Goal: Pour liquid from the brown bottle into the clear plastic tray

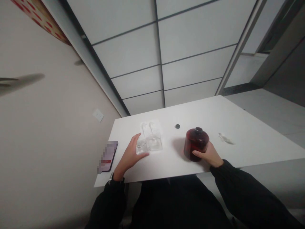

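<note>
The dark red bottle (196,143) stands upright on the white counter (250,133), its long axis vertical and its uncapped neck pointing up; the right hand (209,155) wraps its near side, fingers curled against the glass, palm side hidden. A small black cap (177,126) lies beyond the bottle and to its left; well left of the bottle sits a clear plastic pack (150,140), contents too faint to make out; the left hand (131,154) rests spread at its corner, thumb touching it. A phone (109,156), screen blurred, lies farthest left of the bottle; a crumpled clear scrap (226,138) lies right of it.
</note>
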The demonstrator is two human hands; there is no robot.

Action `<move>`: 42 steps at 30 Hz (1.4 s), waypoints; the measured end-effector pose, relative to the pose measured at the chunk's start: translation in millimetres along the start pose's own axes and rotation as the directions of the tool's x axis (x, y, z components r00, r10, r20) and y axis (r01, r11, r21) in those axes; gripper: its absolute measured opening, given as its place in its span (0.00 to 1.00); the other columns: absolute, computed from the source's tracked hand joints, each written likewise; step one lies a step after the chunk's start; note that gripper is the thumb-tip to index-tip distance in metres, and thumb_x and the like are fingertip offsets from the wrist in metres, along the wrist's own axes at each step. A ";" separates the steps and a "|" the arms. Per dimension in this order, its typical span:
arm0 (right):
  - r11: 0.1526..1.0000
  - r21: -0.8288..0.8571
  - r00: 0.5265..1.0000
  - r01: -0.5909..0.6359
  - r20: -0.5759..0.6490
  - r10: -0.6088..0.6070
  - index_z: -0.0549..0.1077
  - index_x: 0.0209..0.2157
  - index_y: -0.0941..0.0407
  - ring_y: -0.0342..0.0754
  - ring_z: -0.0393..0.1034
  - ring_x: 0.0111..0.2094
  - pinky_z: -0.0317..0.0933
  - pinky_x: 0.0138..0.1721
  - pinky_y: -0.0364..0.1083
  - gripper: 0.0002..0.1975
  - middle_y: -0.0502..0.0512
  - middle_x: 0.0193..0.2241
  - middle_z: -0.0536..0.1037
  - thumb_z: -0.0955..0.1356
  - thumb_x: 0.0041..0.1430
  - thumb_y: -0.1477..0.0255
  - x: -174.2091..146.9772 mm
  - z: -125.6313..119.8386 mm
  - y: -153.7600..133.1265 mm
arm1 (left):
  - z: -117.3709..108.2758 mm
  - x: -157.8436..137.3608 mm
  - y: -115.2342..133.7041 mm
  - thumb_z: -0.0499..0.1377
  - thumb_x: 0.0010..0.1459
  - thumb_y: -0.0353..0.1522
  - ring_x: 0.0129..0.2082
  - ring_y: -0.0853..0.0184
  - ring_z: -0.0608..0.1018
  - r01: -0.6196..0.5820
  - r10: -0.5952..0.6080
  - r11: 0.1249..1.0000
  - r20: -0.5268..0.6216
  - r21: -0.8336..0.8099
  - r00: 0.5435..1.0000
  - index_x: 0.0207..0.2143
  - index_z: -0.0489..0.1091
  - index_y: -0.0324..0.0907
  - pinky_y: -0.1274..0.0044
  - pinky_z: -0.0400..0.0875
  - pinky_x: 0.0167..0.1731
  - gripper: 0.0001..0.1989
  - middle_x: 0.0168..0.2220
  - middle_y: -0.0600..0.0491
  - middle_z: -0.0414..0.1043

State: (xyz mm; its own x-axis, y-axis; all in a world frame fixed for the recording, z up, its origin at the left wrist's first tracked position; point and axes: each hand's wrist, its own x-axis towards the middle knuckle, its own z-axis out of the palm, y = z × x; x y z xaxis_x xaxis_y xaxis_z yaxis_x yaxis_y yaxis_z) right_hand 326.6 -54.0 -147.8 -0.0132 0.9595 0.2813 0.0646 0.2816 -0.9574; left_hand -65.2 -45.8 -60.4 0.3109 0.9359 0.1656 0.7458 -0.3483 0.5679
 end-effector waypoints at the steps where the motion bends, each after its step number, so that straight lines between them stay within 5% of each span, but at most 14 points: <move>1: 1.000 0.006 1.000 0.002 -0.002 -0.002 0.72 0.55 0.55 0.66 0.80 0.51 0.71 0.56 0.67 0.40 0.69 0.50 0.83 0.80 0.46 0.49 0.0 1.2 1.4 | -1.1 5.8 5.6 0.71 0.57 0.43 0.74 0.49 0.61 -0.030 0.029 1.000 0.023 0.008 0.999 0.72 0.53 0.47 0.54 0.53 0.74 0.46 0.73 0.41 0.57; 8: 0.994 0.062 0.995 0.089 -0.051 -0.086 0.56 0.66 0.49 0.62 0.76 0.58 0.72 0.55 0.66 0.44 0.68 0.60 0.75 0.75 0.57 0.47 2.5 6.4 6.2 | 2.4 32.0 22.6 0.74 0.55 0.39 0.63 0.52 0.76 -0.046 0.049 0.998 0.088 -0.035 0.995 0.70 0.58 0.49 0.57 0.66 0.66 0.45 0.64 0.46 0.74; 20: 0.947 0.321 0.997 -0.029 -0.063 0.052 0.65 0.64 0.48 0.67 0.77 0.53 0.76 0.46 0.66 0.46 0.69 0.62 0.73 0.72 0.52 0.37 6.6 18.3 -27.6 | 24.4 21.1 30.8 0.74 0.53 0.38 0.57 0.54 0.79 -0.115 0.115 0.992 0.005 -0.051 0.993 0.68 0.59 0.47 0.61 0.72 0.61 0.44 0.55 0.48 0.76; 23: 0.988 0.155 0.998 0.010 -0.068 0.001 0.66 0.62 0.49 0.65 0.77 0.52 0.73 0.50 0.66 0.45 0.66 0.57 0.76 0.76 0.49 0.40 8.7 15.8 -37.2 | 29.9 15.2 34.5 0.75 0.53 0.39 0.56 0.54 0.79 -0.138 0.138 0.989 -0.004 -0.056 0.990 0.69 0.58 0.47 0.59 0.70 0.63 0.46 0.54 0.48 0.77; 28: 0.932 -0.316 0.979 0.175 -0.046 -0.199 0.69 0.57 0.51 0.62 0.76 0.51 0.70 0.55 0.62 0.39 0.61 0.50 0.78 0.79 0.48 0.49 11.7 11.4 -57.3 | 33.5 5.0 38.8 0.78 0.49 0.41 0.62 0.48 0.75 -0.125 0.126 0.992 -0.048 0.023 0.991 0.69 0.58 0.50 0.43 0.47 0.72 0.50 0.56 0.49 0.79; 34: 0.775 -0.547 0.948 0.317 0.161 -0.275 0.68 0.60 0.52 0.61 0.79 0.51 0.74 0.51 0.58 0.37 0.63 0.53 0.80 0.77 0.55 0.51 16.7 15.7 -69.7 | 36.0 -3.5 34.8 0.78 0.49 0.38 0.59 0.52 0.77 -0.080 0.070 0.990 -0.086 -0.117 0.994 0.71 0.53 0.52 0.57 0.71 0.62 0.54 0.60 0.47 0.76; 42: 0.577 -0.659 0.875 0.482 0.391 -0.286 0.67 0.64 0.51 0.61 0.81 0.50 0.77 0.48 0.58 0.33 0.62 0.53 0.82 0.72 0.63 0.54 29.6 19.4 -81.6 | 35.3 -3.2 35.7 0.78 0.50 0.38 0.57 0.52 0.77 -0.034 0.029 0.986 -0.033 -0.164 0.999 0.71 0.54 0.54 0.57 0.71 0.61 0.53 0.56 0.50 0.77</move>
State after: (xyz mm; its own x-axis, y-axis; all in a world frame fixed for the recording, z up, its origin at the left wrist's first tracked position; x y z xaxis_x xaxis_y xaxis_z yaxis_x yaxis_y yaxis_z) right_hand 301.6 -48.5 -62.6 -0.4197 0.7614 0.4940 0.6885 0.6217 -0.3734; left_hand -18.7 -63.1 -69.2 0.3124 0.9267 0.2087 0.6283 -0.3664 0.6863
